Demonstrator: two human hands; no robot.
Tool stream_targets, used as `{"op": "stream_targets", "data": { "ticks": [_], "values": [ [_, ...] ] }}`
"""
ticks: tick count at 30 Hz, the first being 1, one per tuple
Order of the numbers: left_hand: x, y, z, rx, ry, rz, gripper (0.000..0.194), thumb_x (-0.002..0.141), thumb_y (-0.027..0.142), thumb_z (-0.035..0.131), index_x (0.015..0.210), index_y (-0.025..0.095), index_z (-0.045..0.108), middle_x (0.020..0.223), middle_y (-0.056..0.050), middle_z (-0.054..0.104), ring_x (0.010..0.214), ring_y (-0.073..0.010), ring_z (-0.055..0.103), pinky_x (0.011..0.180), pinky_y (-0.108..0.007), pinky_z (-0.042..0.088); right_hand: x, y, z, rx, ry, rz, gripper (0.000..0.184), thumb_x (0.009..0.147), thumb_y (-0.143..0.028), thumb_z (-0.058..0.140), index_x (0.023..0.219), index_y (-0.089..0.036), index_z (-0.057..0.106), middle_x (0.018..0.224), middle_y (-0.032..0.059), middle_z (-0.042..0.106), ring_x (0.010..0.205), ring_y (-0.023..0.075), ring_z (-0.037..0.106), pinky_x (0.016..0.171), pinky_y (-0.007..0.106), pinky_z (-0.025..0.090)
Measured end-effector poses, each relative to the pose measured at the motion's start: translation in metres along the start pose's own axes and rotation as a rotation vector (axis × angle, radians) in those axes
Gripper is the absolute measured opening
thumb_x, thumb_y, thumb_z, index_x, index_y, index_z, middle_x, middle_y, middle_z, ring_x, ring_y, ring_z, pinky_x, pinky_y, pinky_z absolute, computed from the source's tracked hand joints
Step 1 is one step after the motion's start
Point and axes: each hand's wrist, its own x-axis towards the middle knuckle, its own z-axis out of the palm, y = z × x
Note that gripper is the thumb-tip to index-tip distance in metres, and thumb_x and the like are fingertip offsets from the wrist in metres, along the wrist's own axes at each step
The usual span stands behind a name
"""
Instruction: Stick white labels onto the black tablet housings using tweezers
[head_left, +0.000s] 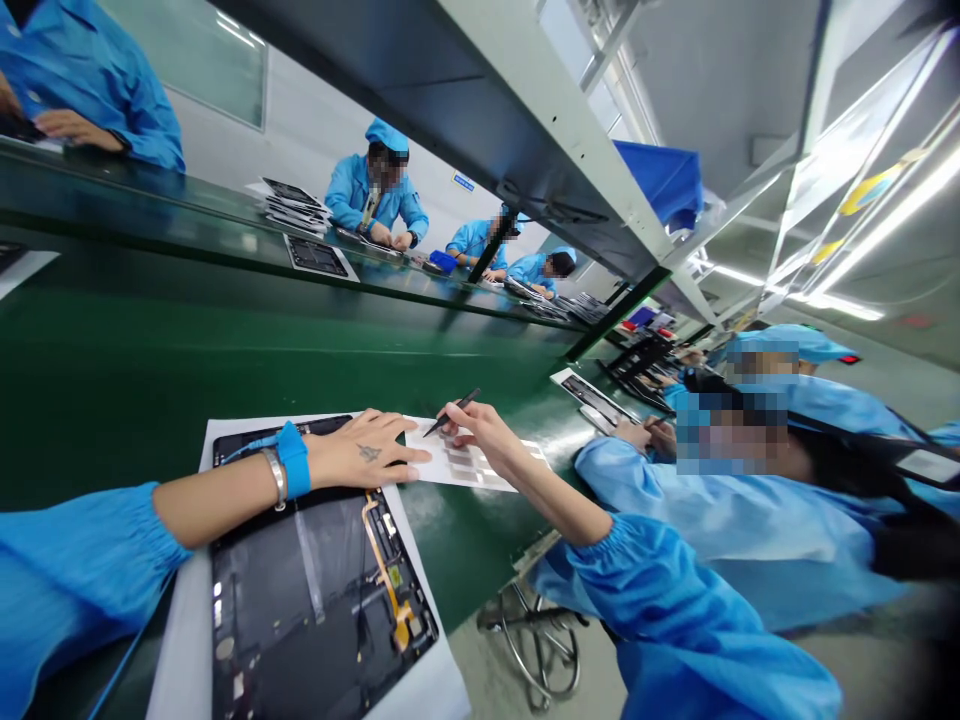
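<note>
By the near edge of the desk, a worker's left hand lies spread, gripping nothing, over an opened device, fingertips at a sheet of pale strips beyond its far right corner. The right hand pinches a dark pointed tool (likely tweezers) over the sheet; clean work probably wants a light pinch and flat sheet. A co-worker sits past the desk's far edge.

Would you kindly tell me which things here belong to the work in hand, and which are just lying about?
Seemingly in use:
Black pointed tool, in the right hand
White sheet and opened device, both partly under the left hand

Seemingly just around:
Distant panel stack
Metal stool
</note>
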Motion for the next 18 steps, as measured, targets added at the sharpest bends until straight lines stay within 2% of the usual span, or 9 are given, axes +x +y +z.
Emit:
{"op": "stream_targets", "data": {
  "ticks": [3, 7, 9, 11, 12, 14, 16, 18],
  "values": [
    [0.0, 0.004, 0.001, 0.04, -0.01, -0.027, 0.037, 0.103, 0.047, 0.043, 0.137, 0.039, 0.057, 0.15, -0.007, 0.045, 0.141, -0.0299, 0.034, 0.111, -0.049, 0.029, -0.002, -0.002, 0.002, 0.042, 0.041, -0.012, 0.059, 0.053, -0.069, 0.083, 0.074, -0.015, 0.071, 0.065, 0.001, 0.061, 0.062, 0.0117, 0.051, 0.055, 0.023, 0.045],
    [0.001, 0.009, 0.003, 0.072, -0.031, -0.057, 0.038, 0.103, 0.05, 0.043, 0.138, 0.042, 0.055, 0.155, -0.007, 0.037, 0.148, -0.0353, 0.022, 0.112, -0.054, 0.026, -0.006, -0.019, 0.004, 0.136, 0.09, -0.096, 0.055, 0.054, -0.066, 0.084, 0.076, -0.016, 0.073, 0.069, 0.001, 0.062, 0.064, 0.0114, 0.052, 0.059, 0.023, 0.047],
    [-0.004, 0.009, -0.003, 0.107, 0.013, -0.041, 0.04, 0.101, 0.051, 0.047, 0.139, 0.04, 0.054, 0.159, -0.008, 0.031, 0.149, -0.0371, 0.018, 0.113, -0.055, 0.024, -0.009, -0.029, 0.003, 0.171, 0.107, -0.15, 0.053, 0.055, -0.063, 0.086, 0.076, -0.016, 0.074, 0.069, 0.0013, 0.062, 0.066, 0.012, 0.054, 0.061, 0.024, 0.049],
    [-0.018, 0.006, -0.015, 0.162, 0.129, -0.074, 0.042, 0.102, 0.05, 0.047, 0.14, 0.035, 0.054, 0.156, -0.009, 0.036, 0.146, -0.0349, 0.026, 0.113, -0.051, 0.027, -0.013, -0.038, 0.002, 0.183, 0.105, -0.183, 0.051, 0.056, -0.061, 0.087, 0.076, -0.016, 0.075, 0.069, 0.0016, 0.062, 0.067, 0.0127, 0.056, 0.063, 0.025, 0.05],
    [-0.029, 0.002, -0.023, 0.192, 0.186, -0.122, 0.04, 0.103, 0.048, 0.044, 0.138, 0.031, 0.056, 0.15, -0.01, 0.044, 0.139, -0.0323, 0.036, 0.11, -0.048, 0.031, -0.015, -0.04, 0.003, 0.187, 0.096, -0.194, 0.05, 0.057, -0.06, 0.087, 0.076, -0.016, 0.075, 0.069, 0.0018, 0.062, 0.067, 0.0129, 0.056, 0.063, 0.025, 0.051],
    [-0.055, -0.005, -0.036, 0.245, 0.237, -0.244, 0.038, 0.106, 0.042, 0.036, 0.123, 0.022, 0.064, 0.123, -0.01, 0.062, 0.113, -0.0262, 0.056, 0.096, -0.04, 0.041, -0.018, -0.042, 0.009, 0.2, 0.062, -0.208, 0.048, 0.059, -0.059, 0.087, 0.075, -0.016, 0.075, 0.068, 0.002, 0.062, 0.067, 0.013, 0.057, 0.063, 0.025, 0.051],
    [-0.08, -0.013, -0.043, 0.273, 0.201, -0.314, 0.038, 0.107, 0.036, 0.035, 0.102, 0.017, 0.067, 0.096, -0.007, 0.064, 0.086, -0.0217, 0.058, 0.079, -0.034, 0.044, -0.02, -0.042, 0.025, 0.221, -0.006, -0.211, 0.047, 0.061, -0.058, 0.087, 0.075, -0.015, 0.075, 0.067, 0.002, 0.062, 0.064, 0.0128, 0.056, 0.063, 0.026, 0.052],
    [-0.099, -0.017, -0.042, 0.263, 0.182, -0.309, 0.033, 0.105, 0.03, 0.037, 0.093, 0.016, 0.065, 0.09, -0.006, 0.061, 0.079, -0.0199, 0.055, 0.072, -0.031, 0.043, -0.02, -0.042, 0.048, 0.249, -0.088, -0.207, 0.046, 0.062, -0.058, 0.086, 0.076, -0.015, 0.075, 0.066, 0.002, 0.062, 0.062, 0.0128, 0.056, 0.063, 0.028, 0.052]
  ]
}}
